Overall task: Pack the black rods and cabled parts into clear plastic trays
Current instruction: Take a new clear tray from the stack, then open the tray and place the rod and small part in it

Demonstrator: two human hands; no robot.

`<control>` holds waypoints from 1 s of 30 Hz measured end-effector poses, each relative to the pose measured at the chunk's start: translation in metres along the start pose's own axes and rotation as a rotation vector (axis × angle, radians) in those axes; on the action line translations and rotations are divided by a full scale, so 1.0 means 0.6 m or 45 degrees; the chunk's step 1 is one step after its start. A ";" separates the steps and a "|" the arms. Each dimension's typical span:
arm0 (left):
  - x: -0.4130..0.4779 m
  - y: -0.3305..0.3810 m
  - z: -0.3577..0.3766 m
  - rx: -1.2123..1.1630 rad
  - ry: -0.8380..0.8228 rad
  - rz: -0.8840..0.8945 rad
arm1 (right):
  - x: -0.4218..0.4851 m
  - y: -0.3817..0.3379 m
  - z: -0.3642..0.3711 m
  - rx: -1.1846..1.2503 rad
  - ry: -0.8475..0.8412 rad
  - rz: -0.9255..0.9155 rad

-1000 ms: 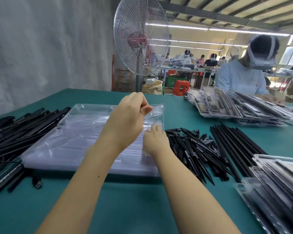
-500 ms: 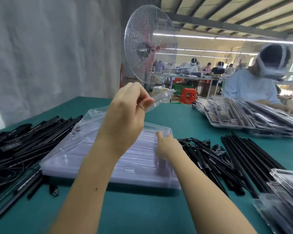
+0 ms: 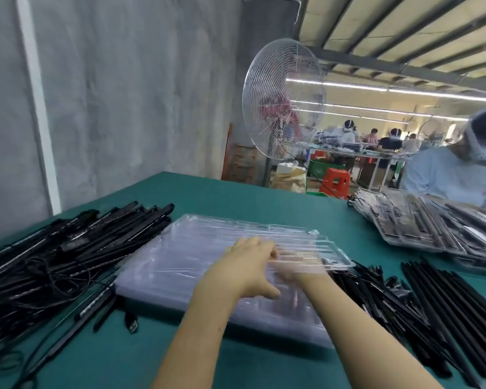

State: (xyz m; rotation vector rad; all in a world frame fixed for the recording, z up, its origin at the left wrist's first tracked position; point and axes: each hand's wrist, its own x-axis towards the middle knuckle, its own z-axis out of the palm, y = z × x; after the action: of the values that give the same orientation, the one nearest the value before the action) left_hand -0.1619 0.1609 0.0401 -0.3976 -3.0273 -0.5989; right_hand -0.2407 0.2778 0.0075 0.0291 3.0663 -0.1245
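A stack of clear trays [image 3: 180,256] lies in the middle of the green worktop [image 3: 250,197], its long side running from the near right toward the far left. The top tray [image 3: 330,255] sits skewed on the stack, with its right end jutting past the stack's right edge, above the heap of short black pieces [image 3: 376,290]. The left hand [image 3: 247,266] lies on the stack at the near end of that tray, fingers bent down onto the plastic and thumb spread toward the near edge; blur hides whether it actually grips. The right hand [image 3: 298,272] is under the jutting tray and shows only as a smear through the plastic (open or closed, I cannot tell). Cabled parts [image 3: 54,256] are piled along the left edge, touching the stack's left side, with one plug lying loose near the stack's near left corner. Long black rods [image 3: 446,299] lie side by side toward the right edge, just beyond the short pieces. Filled trays [image 3: 432,228] are heaped at the far right corner, in front of a person [image 3: 446,178] in pale blue. Beyond the far edge stand a fan [image 3: 284,99] and a red stool [image 3: 337,181].
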 end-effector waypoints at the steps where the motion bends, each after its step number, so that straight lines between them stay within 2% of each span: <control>1: -0.007 -0.024 -0.009 0.033 -0.027 -0.084 | 0.011 0.009 0.000 0.136 -0.047 -0.010; 3: -0.023 -0.072 -0.028 0.047 -0.069 -0.214 | 0.008 0.009 0.007 0.059 -0.083 -0.090; 5: -0.040 -0.115 -0.044 -0.057 -0.026 -0.274 | 0.035 0.012 0.037 -0.027 -0.146 -0.165; 7: -0.052 -0.151 -0.053 -0.259 0.149 -0.277 | 0.037 -0.009 0.033 -0.065 -0.168 -0.213; 9: -0.056 -0.167 -0.056 -0.427 0.403 -0.247 | 0.037 -0.037 0.033 -0.122 0.040 -0.353; 12: -0.047 -0.163 -0.050 -0.416 0.714 -0.192 | 0.024 -0.068 0.041 0.035 0.037 -0.590; 16: -0.037 -0.163 -0.047 -0.473 0.997 -0.164 | 0.036 -0.098 0.033 0.335 -0.004 -0.496; 17: -0.037 -0.168 -0.047 -0.503 1.056 -0.153 | 0.036 -0.109 0.029 0.315 -0.021 -0.469; 19: -0.037 -0.179 -0.044 -0.576 1.142 -0.137 | 0.028 -0.131 0.032 0.089 -0.023 -0.444; 22: -0.040 -0.192 -0.040 -0.691 1.186 -0.131 | 0.022 -0.153 0.045 -0.179 0.025 -0.375; 27: -0.050 -0.173 -0.051 -0.581 1.329 -0.067 | 0.028 -0.157 0.044 -0.242 0.019 -0.370; 30: -0.077 -0.155 -0.087 -0.485 1.600 0.115 | 0.034 -0.160 0.046 -0.253 0.011 -0.372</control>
State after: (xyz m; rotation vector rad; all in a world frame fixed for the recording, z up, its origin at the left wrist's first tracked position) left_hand -0.1421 0.0470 0.0501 -0.0756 -1.6967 -0.9370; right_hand -0.2612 0.1803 -0.0138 -0.4301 3.0543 0.1654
